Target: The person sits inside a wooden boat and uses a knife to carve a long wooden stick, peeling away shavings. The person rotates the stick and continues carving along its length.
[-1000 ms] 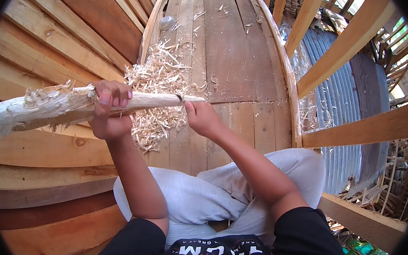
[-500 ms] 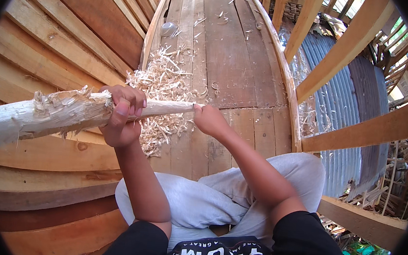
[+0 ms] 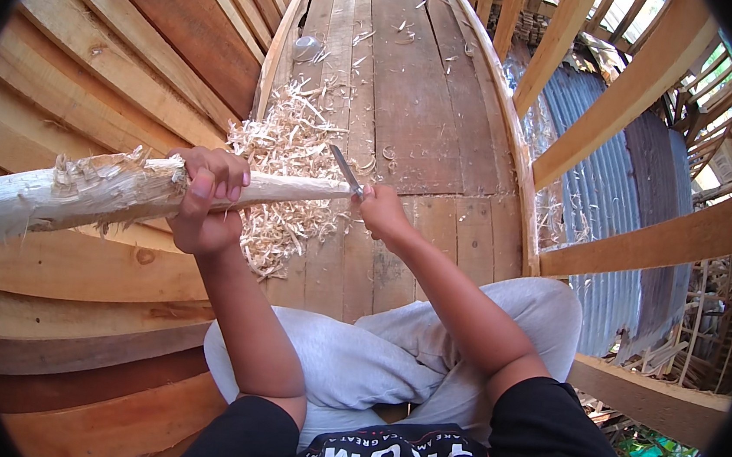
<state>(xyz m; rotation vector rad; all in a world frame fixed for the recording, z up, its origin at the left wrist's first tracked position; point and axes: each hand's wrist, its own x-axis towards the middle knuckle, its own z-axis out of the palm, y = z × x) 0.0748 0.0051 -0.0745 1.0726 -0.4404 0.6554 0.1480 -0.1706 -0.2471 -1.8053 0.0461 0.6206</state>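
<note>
Gripping the stick (image 3: 125, 190), the left hand (image 3: 205, 206) has its fingers wrapped over it, where a rough, splintered stretch gives way to a smooth, pale taper. The stick lies across the scene, its thick end running out at the left and its narrow end pointing right. The right hand (image 3: 385, 214) is closed around the handle of a knife (image 3: 345, 168), whose blade points far and left, at a slant. The knife's base is right beside the narrow end; whether they touch, I cannot tell. Curled shavings (image 3: 292, 131) are heaped on the plank floor (image 3: 419, 120) beyond and below the stick, with loose curls scattered farther off. A small round container (image 3: 307, 47) stands at the far left of the floor, near the board wall (image 3: 75, 264). Grey trousers (image 3: 337, 357) cover the bent legs at the near side. Corrugated sheets (image 3: 596, 188) lie to the right, beyond wooden rails (image 3: 643, 244).
</note>
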